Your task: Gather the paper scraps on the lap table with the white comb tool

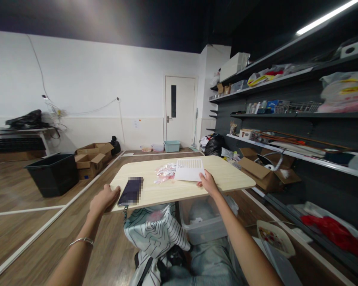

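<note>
My right hand grips a white rectangular card by its lower right corner. A row of narrow slots runs along the card's top part. Just left of it, and partly behind it, lies a heap of small white and pinkish pieces, too small to name. My left hand is curled round the left front corner of the pale wooden table; some of its fingers are hidden. Close beside that hand lies a dark phone, partly pixelated, with a strap hanging over the table's edge.
Below the table are a clear plastic bin and a patterned cloth by my legs. A black bin and cardboard boxes stand left. Loaded shelves and an open carton line the right side.
</note>
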A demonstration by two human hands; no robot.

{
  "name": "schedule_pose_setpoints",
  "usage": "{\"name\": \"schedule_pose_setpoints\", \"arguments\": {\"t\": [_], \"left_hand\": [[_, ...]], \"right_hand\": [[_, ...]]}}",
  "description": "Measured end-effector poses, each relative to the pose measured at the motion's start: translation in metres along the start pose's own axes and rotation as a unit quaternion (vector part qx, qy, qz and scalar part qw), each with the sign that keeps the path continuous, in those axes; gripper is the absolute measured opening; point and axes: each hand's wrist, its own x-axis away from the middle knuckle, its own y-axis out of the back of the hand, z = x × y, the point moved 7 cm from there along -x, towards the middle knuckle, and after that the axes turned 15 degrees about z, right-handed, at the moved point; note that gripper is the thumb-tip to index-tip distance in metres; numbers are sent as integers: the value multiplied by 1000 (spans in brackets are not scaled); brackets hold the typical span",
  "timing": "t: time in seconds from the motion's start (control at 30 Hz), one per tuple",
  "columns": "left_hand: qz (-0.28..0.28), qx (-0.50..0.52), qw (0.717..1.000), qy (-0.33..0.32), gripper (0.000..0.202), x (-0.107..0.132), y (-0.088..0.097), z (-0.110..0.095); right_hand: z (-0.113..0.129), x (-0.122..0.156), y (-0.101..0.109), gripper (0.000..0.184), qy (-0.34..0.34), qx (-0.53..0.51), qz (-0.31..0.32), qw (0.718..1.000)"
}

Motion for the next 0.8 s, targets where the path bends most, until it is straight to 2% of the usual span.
{"name": "schedule_pose_setpoints", "arguments": {"t": [0.2, 0.57, 0.8], "left_hand": [[-2, 1, 1000, 1, 82, -1, 0, 0], [-10, 1, 1000, -4, 83, -4, -1, 2], [10, -1, 1000, -1, 81, -3, -1, 0]], "right_hand": [[4, 1, -4, 12, -3, 30, 29, 999], [7, 3, -10, 14, 8, 8, 80, 997], [6, 3, -15, 18, 21, -4, 115, 993]]}}
